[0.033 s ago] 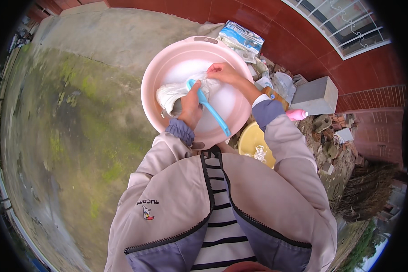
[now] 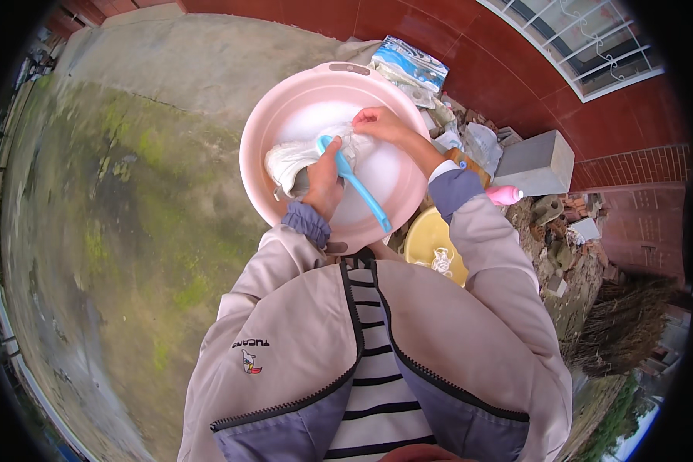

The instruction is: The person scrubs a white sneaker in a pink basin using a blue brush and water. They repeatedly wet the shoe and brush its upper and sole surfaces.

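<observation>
A white shoe (image 2: 288, 160) is held over the pink basin (image 2: 256, 146), its grey-lined opening facing me. Wrapped around its near side, my left hand (image 2: 323, 183) also grips a light blue brush (image 2: 359, 192) under the thumb. The brush handle slants down to the right; its bristles are not visible. At the shoe's far right end, my right hand (image 2: 379, 123) has its fingers pinched together on the white material. White suds (image 2: 316, 117) cover the water in the basin.
White laces (image 2: 441, 260) lie in a yellow basin (image 2: 417, 239) to the near right. Beside it are a pink bottle (image 2: 504, 195) and a grey block (image 2: 535, 163). Rubble (image 2: 556, 223) lies along the red wall (image 2: 470, 54); mossy concrete (image 2: 146, 200) stretches to the left.
</observation>
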